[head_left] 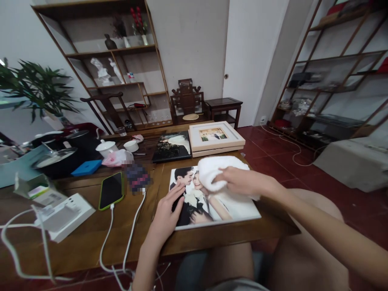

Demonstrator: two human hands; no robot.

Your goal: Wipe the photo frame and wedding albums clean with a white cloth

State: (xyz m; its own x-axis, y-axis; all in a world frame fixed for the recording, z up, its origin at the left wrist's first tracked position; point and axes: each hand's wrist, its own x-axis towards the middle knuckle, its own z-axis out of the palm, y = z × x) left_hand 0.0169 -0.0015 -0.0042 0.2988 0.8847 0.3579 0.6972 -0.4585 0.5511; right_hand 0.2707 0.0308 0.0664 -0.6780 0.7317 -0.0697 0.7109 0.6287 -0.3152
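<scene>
A wedding photo panel (235, 212) lies flat on the wooden table in front of me, showing a couple in black and white clothes. My left hand (168, 211) rests on its left edge, fingers stretched out and apart, holding nothing. My right hand (242, 180) is closed on a white towel (212, 167), bunched over the panel's upper right part. The towel covers that corner and part of the picture beneath. Some of the right fingertips are hidden in its folds.
Behind the panel are a dark photo panel (173, 146) and stacked light wooden frames (217, 141). To the left are a charging phone (111, 190), white cables, a power strip (68, 218), a blue box (87, 167), a white teapot (106, 148) and black pots (57, 161).
</scene>
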